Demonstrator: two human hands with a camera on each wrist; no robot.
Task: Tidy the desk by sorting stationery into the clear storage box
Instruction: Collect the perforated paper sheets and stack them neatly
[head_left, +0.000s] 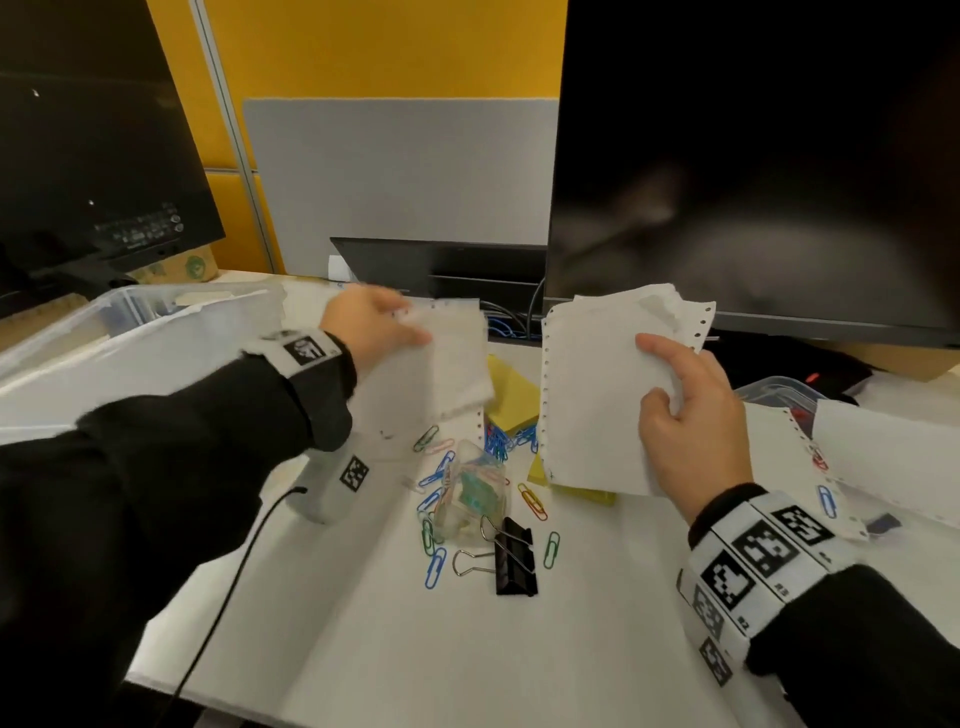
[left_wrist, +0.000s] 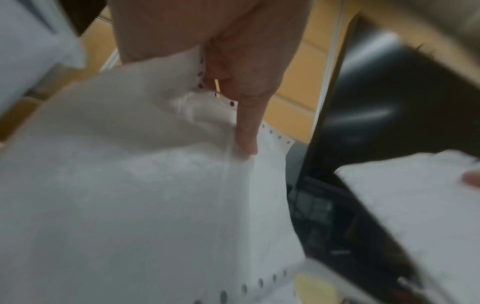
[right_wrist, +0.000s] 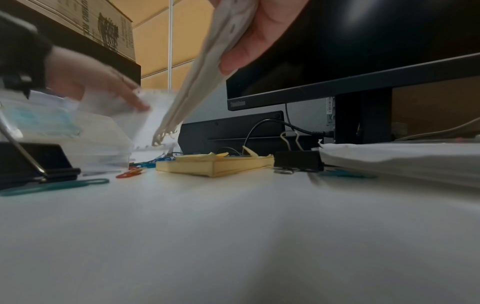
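left hand (head_left: 371, 325) pinches a blurred white perforated sheet (head_left: 457, 358), held just right of the clear storage box (head_left: 130, 332). right hand (head_left: 685, 415) grips a stack of perforated sheets (head_left: 592, 384), raised above the yellow sticky notes (head_left: 511, 395). below, between both hands: loose paper clips (head_left: 434, 566), black binder clip (head_left: 514, 558), small clear case (head_left: 470, 491) on the desk (head_left: 467, 649).

I see an office desk. A big dark monitor (head_left: 753, 156) stands at the far right and a second one (head_left: 88, 140) at the far left, with a grey partition panel (head_left: 400, 176) on a yellow wall between them. On the white desk (head_left: 415, 649) near me lie paper clips (head_left: 435, 566), a black binder clip (head_left: 514, 558) and yellow sticky notes (head_left: 511, 395).
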